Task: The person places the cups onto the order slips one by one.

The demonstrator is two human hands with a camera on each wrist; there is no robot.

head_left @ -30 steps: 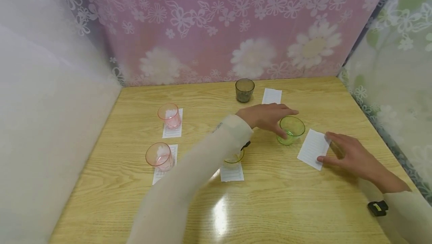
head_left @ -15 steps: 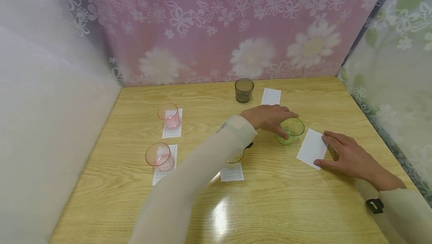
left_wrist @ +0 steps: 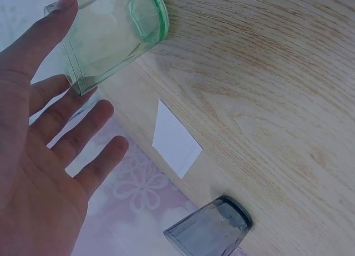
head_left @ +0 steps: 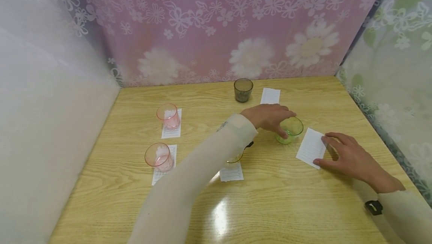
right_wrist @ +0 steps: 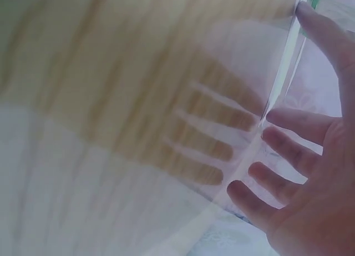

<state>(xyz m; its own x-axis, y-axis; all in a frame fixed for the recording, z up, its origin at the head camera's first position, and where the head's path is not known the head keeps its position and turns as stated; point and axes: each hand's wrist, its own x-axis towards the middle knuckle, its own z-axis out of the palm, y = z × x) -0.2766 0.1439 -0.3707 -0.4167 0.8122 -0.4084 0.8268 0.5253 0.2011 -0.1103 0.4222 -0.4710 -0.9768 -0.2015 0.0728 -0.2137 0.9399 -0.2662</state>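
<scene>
My left hand (head_left: 268, 118) reaches over a transparent green cup (head_left: 291, 130), its thumb on the near side and its fingers on the far side. The left wrist view shows thumb and fingertips against the green cup (left_wrist: 113, 34), with the other fingers spread. Beside this cup a white lined paper slip (head_left: 309, 148) lies flat on the table. My right hand (head_left: 352, 157) touches the slip's right edge with thumb and forefinger. Both fingertips meet the paper's edge in the right wrist view, where the right hand (right_wrist: 310, 161) has its fingers extended.
Two pink cups (head_left: 172, 120) stand on paper slips at the left. A yellow cup (head_left: 235, 157), partly hidden by my left sleeve, stands by another slip (head_left: 232, 174). At the back are a grey cup (head_left: 243, 92) and a slip (head_left: 270, 96).
My left hand has moved slightly right and settled around the green cup. My right hand has shifted a little left, onto the paper slip's edge. The cups stay in place.
</scene>
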